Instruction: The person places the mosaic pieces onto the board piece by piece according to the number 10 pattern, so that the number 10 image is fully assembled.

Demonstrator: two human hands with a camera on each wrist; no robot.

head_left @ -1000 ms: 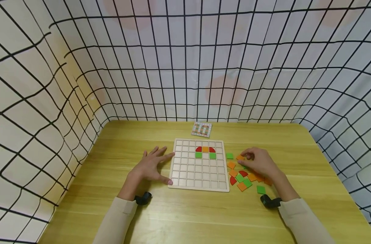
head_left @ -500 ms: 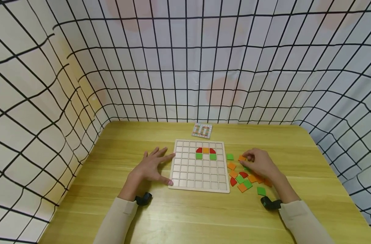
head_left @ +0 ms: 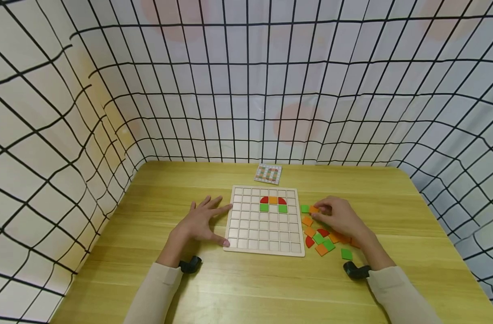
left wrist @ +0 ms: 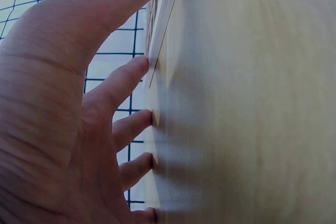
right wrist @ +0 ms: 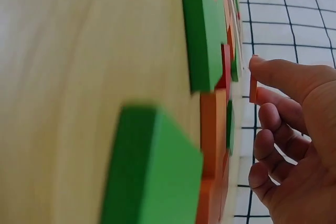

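My left hand (head_left: 199, 222) rests beside the pale grid board (head_left: 252, 229), fingers spread, with thumb and index fingertip at its left edge. In the left wrist view, the other fingertips (left wrist: 151, 117) meet the tabletop. To the right of the board, my right hand (head_left: 343, 218) pinches an orange square tile (right wrist: 253, 88) between thumb and fingers, raised over the table; the remaining fingers are curled. On the board sit an orange square (head_left: 273, 200) between two red quarter-round tiles (head_left: 264, 200), and two green squares (head_left: 264, 207) below the red ones.
Loose orange, green and red tiles (head_left: 321, 249) lie in a scatter right of the board, some overlapping. A small patterned card (head_left: 268, 173) lies behind the board. Black netting (head_left: 266, 108) over white cloth walls in the wooden table (head_left: 246, 288) at the back and sides.
My right hand has moved a little left toward the board, carrying the orange tile with it. The left hand holds its place at the board's edge.
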